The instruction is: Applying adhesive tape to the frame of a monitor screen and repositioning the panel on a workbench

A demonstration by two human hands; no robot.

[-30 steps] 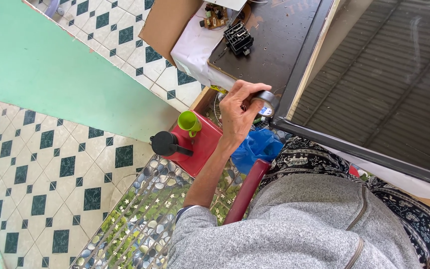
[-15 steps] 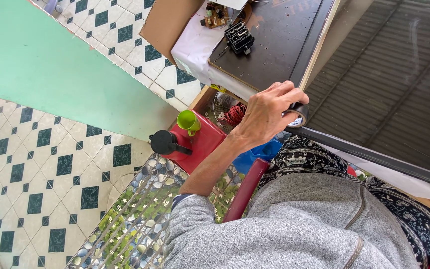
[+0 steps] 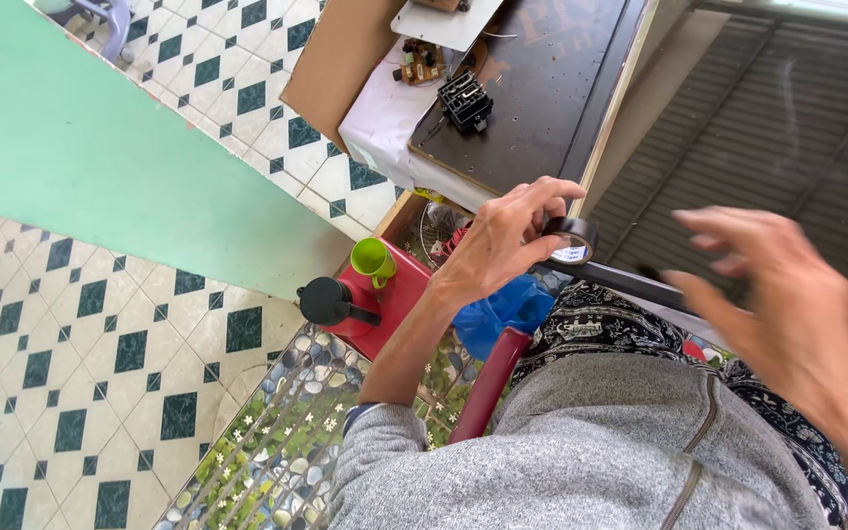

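Left hand point(image 3: 503, 240) pinches one glossy black ring-shaped tape roll point(image 3: 573, 238); right hand point(image 3: 772, 304) is spread open, empty, beside it.

The left hand point(image 3: 503, 240) pinches a roll of black tape point(image 3: 573, 238) at the edge of a dark worktable point(image 3: 542, 88). The right hand point(image 3: 777, 304) hovers just beside it, fingers spread (blurred). A green cup point(image 3: 373, 261) stands below.
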